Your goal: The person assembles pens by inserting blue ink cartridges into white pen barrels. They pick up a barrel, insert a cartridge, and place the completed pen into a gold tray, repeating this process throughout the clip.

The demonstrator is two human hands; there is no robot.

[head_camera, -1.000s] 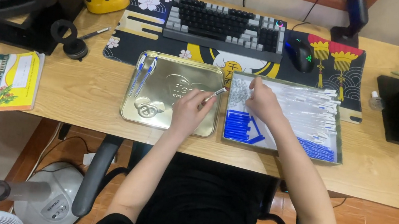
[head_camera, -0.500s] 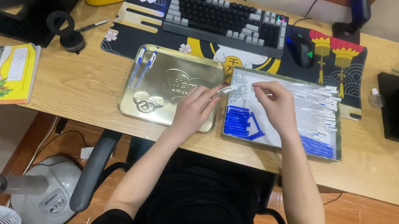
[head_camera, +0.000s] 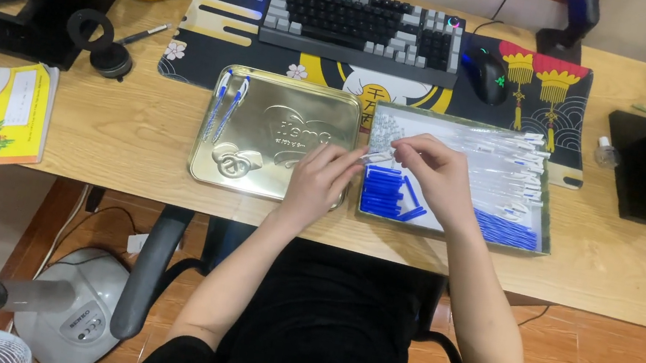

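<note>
Both forearms reach forward from the seated person over the wooden desk (head_camera: pixel 132 134), wrists meeting near the middle. The left hand (head_camera: pixel 321 180) lies over the right edge of the one gold tin lid (head_camera: pixel 278 136), fingers drawn together, pinching the end of a thin clear pen tube (head_camera: pixel 374 157). The right hand (head_camera: pixel 438 174) hovers over the one open tin tray (head_camera: pixel 462 178), fingertips pressed on the tube's other end. The tray holds many clear tubes and blue caps (head_camera: pixel 390 196), too many to count. Two finished blue-and-white pens (head_camera: pixel 227 101) lie on the lid's left side.
</note>
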